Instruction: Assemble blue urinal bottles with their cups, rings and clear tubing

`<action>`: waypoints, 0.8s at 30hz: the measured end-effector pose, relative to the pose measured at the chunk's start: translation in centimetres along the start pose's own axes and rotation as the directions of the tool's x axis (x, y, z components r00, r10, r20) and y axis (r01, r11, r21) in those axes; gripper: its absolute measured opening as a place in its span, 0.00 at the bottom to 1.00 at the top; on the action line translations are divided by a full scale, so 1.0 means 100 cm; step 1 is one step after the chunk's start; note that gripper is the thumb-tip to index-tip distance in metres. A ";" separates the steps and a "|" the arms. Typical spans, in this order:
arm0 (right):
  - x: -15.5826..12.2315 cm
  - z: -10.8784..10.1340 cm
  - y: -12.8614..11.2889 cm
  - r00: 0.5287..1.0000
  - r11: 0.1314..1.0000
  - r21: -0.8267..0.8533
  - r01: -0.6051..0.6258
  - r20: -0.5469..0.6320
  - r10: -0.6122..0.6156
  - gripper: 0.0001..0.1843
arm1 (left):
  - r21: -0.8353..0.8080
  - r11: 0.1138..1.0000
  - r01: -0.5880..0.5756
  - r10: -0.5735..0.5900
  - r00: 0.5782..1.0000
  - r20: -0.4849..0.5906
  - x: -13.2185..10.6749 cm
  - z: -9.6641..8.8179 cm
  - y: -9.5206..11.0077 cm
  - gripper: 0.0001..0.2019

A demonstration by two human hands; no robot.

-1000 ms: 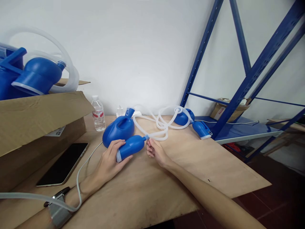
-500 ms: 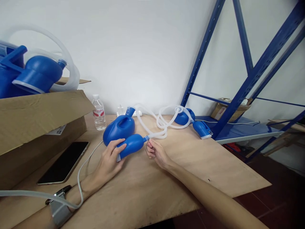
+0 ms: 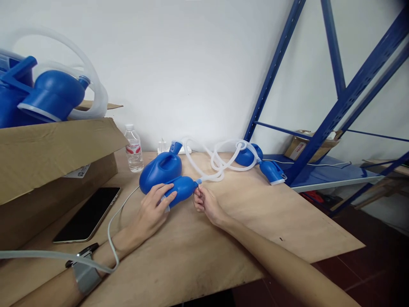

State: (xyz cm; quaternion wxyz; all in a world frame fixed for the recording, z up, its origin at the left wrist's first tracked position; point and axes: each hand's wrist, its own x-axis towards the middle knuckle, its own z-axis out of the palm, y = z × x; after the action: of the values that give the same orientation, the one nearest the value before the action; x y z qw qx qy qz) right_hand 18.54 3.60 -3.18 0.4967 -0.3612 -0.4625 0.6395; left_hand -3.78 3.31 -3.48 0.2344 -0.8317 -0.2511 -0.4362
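Observation:
My left hand is wrapped over the wide end of a blue plastic urinal funnel, which lies tilted just above the table. A clear hose runs from the funnel's narrow neck. At that neck my right hand is closed in a pinch; a thin dark item seems to be between the fingertips, too small to name. Behind the funnel rests a blue urinal bottle with a handle and capped spout. The hose curls from it across the table.
A second blue bottle and funnel lie at the right. To the left are a cardboard box with more blue urinals, a phone and a water bottle. A white cable crosses my left wrist. Blue shelving stands right.
My left hand and the funnel have shifted slightly right, bringing the funnel's neck closer against my right fingers. My right hand has barely moved, still pinched at the neck.

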 end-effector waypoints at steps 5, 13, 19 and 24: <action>-0.002 0.003 -0.003 0.995 0.997 0.012 0.079 -0.064 -0.078 0.24 | -0.021 0.999 0.030 -0.029 0.999 0.041 0.001 -0.003 0.004 0.25; 0.002 0.004 -0.006 0.989 0.997 0.028 0.074 -0.128 -0.069 0.23 | -0.170 0.935 0.311 -0.296 0.949 0.103 -0.002 0.006 0.013 0.21; 0.008 -0.001 -0.002 0.994 0.998 0.048 0.050 -0.097 -0.045 0.22 | -0.222 0.872 0.437 -0.429 0.899 0.084 0.000 0.010 0.016 0.20; 0.014 -0.003 0.004 0.996 0.998 0.033 0.050 -0.081 -0.047 0.24 | -0.227 0.851 0.474 -0.469 0.880 0.079 -0.001 0.010 0.015 0.19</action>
State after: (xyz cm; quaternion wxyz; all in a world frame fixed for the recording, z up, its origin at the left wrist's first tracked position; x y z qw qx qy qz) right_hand 18.36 5.05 -3.66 0.5364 -0.3665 -0.4398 0.6201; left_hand -2.32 2.72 -4.33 0.0159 -0.7713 -0.3952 -0.4986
